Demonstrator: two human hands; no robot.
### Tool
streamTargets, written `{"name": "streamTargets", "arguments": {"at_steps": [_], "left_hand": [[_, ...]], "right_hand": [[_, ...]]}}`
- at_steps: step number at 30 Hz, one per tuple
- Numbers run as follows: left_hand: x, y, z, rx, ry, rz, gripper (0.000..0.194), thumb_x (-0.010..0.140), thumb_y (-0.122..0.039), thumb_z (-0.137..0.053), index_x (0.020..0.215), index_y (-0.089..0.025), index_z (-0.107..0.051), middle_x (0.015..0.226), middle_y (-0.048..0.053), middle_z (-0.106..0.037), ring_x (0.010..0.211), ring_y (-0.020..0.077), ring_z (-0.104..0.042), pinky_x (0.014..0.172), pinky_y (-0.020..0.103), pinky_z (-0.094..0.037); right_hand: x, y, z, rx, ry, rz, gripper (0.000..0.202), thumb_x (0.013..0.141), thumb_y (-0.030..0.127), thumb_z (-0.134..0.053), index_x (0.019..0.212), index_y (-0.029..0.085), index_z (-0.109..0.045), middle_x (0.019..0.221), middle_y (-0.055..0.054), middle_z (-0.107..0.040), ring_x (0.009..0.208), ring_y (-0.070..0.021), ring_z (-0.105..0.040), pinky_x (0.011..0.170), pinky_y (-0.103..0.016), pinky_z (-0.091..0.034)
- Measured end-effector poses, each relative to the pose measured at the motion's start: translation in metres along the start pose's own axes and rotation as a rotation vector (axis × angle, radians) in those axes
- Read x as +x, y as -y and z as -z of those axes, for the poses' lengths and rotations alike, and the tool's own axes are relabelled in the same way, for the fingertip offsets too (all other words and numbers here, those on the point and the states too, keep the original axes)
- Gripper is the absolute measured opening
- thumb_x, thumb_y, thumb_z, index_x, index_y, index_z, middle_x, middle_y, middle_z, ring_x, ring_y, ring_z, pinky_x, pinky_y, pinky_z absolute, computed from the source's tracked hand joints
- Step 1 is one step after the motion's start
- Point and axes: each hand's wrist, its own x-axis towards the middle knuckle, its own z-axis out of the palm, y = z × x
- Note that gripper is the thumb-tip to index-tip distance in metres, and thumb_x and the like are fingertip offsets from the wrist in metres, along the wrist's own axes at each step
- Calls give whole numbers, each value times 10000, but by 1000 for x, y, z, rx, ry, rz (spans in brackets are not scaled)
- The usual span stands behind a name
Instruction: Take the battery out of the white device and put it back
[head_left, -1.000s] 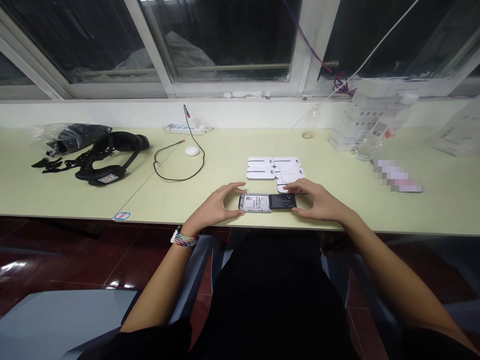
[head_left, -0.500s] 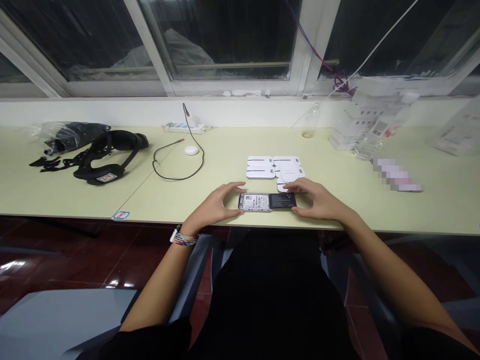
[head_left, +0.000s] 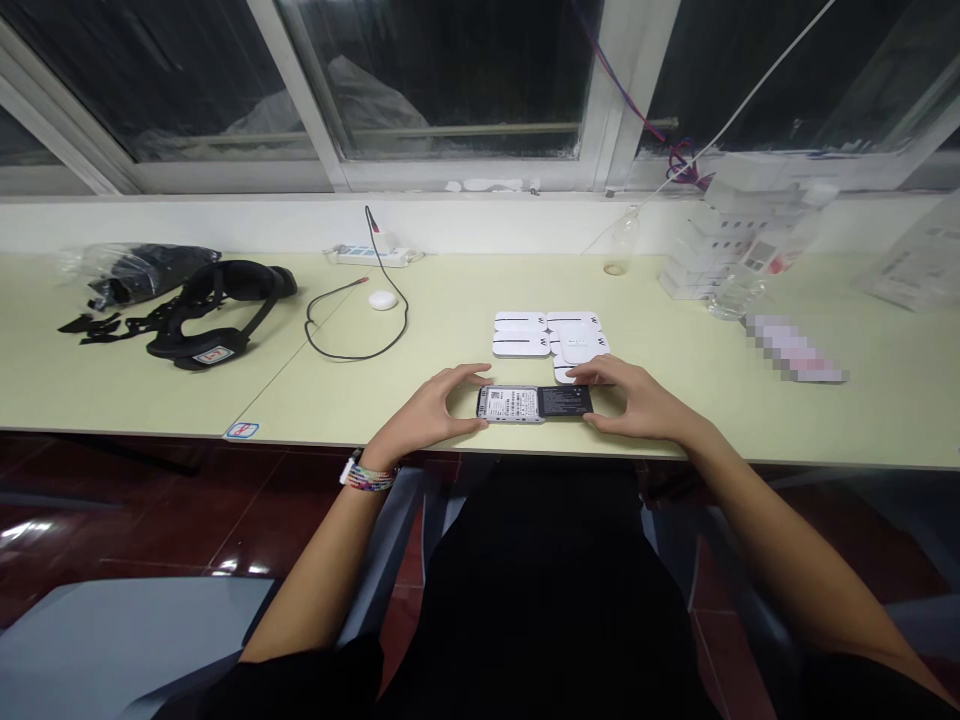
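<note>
left hand [head_left: 427, 412], right hand [head_left: 642, 404], black slab [head_left: 565, 401]; placement unchanged

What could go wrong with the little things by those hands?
The silver labelled piece and the black block lie near the front edge of the table, so a bump might knock one off. The right hand also has fingertips close to the nearest white piece; they could nudge it and maybe shift the small white part that seems to rest on its neighbours.

Battery [head_left: 565, 401] right of device [head_left: 513, 404] (1 headset [head_left: 244, 281] far left).
</note>
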Motion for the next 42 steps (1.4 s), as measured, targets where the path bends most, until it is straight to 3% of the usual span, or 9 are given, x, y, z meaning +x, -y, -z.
{"name": "streamTargets", "arguments": {"at_steps": [22,26,33,39,42], "left_hand": [[0,2,0,20,-2,-29,704,902,-371,-834,1557,-349,-577,1474,33,-729,1451,324,-612,1283,560,-439],[0,3,0,30,-2,-33,699,905,-376,-832,1556,-349,-577,1479,29,-729,1461,327,-604,1283,553,-437],[0,5,-1,27,-7,-26,714,899,-359,-839,1564,-354,-579,1521,25,-703,1478,322,-595,1299,531,-422],[0,8,-2,34,-10,-32,717,897,-377,-847,1565,-353,-587,1568,32,-670,1481,329,-598,1303,524,-427],[0,8,-2,32,-12,-40,710,899,-379,-843,1563,-349,-591,1566,39,-669,1479,333,-599,1298,531,-435]], "right_hand": [[4,0,1,3,-33,38,489,877,250,-773,1350,333,-686,1261,-67,-758,1143,-318,-736,1000,-559,-661],[16,6,2,61,-74,81,439,890,264,-780,1317,330,-702,1242,-63,-771,1142,-315,-750,1000,-540,-668],[49,24,-7,235,-29,85,433,893,280,-798,1311,313,-691,1231,-52,-747,1184,-286,-756,1176,-562,-604],[75,39,-12,186,47,64,505,847,305,-821,1331,292,-679,1259,-64,-744,1014,-253,-776,1009,-496,-679],[83,44,-13,149,89,70,556,851,321,-823,1381,291,-657,1147,-52,-756,963,-248,-770,951,-471,-678]]}}
